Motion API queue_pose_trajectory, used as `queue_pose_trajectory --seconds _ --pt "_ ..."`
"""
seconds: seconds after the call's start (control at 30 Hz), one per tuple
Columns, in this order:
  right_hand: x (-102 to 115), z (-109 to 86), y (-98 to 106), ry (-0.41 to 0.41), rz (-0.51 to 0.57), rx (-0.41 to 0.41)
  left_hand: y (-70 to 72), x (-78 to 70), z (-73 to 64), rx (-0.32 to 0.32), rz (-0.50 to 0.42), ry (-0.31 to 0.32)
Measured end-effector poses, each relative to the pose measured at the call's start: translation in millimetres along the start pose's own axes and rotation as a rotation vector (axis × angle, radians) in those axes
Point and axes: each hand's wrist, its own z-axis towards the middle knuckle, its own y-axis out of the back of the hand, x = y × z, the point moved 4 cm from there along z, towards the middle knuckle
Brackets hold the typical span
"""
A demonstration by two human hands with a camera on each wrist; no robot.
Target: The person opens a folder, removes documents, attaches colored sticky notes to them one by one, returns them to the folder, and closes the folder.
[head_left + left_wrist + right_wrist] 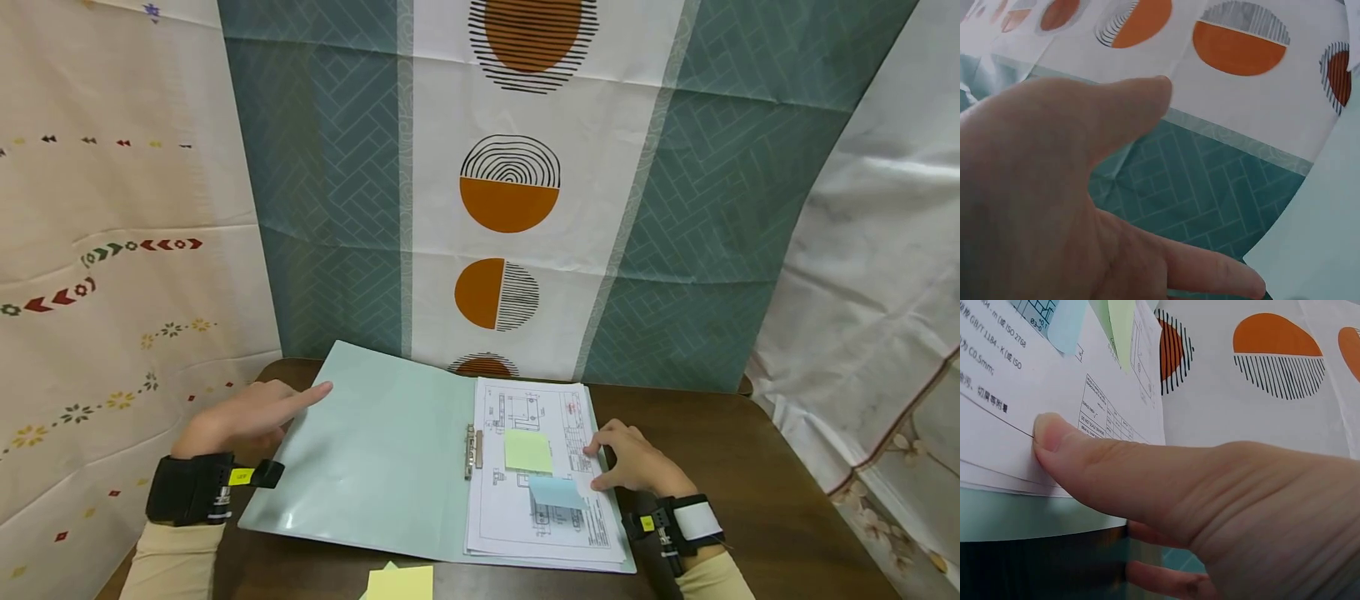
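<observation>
A pale green folder [375,450] lies spread on the dark wooden table, printed technical drawings [498,521] on its right side beneath a metal clip [470,452]. A green sticky note [528,451] and a blue one [557,492] are on the top sheet. My left hand [258,412] is at the cover's outer left edge, thumb and index finger extended; in the left wrist view a fingertip meets the cover's corner. My right hand [637,462] rests at the sheets' right edge. Its thumb [1085,456] lies on the paper, with other fingers lower, partly hidden.
Yellow sticky notes [401,583] lie at the table's near edge, in front of the folder. A patterned curtain [330,192] hangs right behind the table [712,467]. Light cloths hang on the left [112,333] and right [847,333].
</observation>
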Motion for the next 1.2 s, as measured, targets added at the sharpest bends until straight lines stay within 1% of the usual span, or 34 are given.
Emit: queue_pose_trajectory --seconds 0.17,0.27,0.37,0.43,0.53,0.6,0.73,0.87,0.97,1.03,1.1,1.13,1.2 --pt "-0.7 0.6 0.0 0.003 -0.013 -0.001 9.3 -7.5 -10.7 -0.063 0.014 -0.053" --pt "-0.7 0.5 0.3 0.008 -0.015 -0.006 14.2 -14.1 -19.0 -0.124 -0.008 -0.097" --pt "-0.5 0.7 0.7 0.012 -0.016 -0.009 18.1 -23.7 -26.8 -0.179 -0.066 -0.196" --pt "-0.4 0.9 0.8 0.012 -0.017 -0.009 19.4 -30.2 -31.3 -0.204 -0.108 -0.278" --pt "-1.2 1.1 0.7 0.006 -0.016 -0.007 19.3 -37.1 -35.6 -0.208 -0.165 -0.389" --pt "-1.9 1.0 0.2 0.005 -0.012 -0.006 18.2 -38.7 -37.2 -0.201 -0.200 -0.450" --pt "-3.1 1.1 -1.1 0.009 0.004 -0.003 16.1 -37.7 -38.9 -0.174 -0.267 -0.529" --pt "-3.7 1.2 -1.9 0.012 0.008 -0.002 14.4 -34.3 -41.4 -0.138 -0.309 -0.564" --pt "-3.8 1.1 -1.6 0.010 0.008 -0.003 13.7 -35.2 -43.8 -0.100 -0.331 -0.632" --pt "-3.7 1.1 -1.3 0.010 0.008 -0.003 13.8 -39.2 -45.2 -0.058 -0.348 -0.726" --pt "-3.6 0.9 -0.8 0.011 0.007 -0.004 13.7 -44.9 -45.9 -0.002 -0.381 -0.833" --pt "-3.6 0.9 -0.8 0.010 0.006 -0.004 13.4 -48.3 -46.0 0.032 -0.401 -0.877" --pt "-3.9 0.9 -0.8 0.010 0.002 -0.003 11.5 -55.6 -43.7 0.084 -0.431 -0.937"
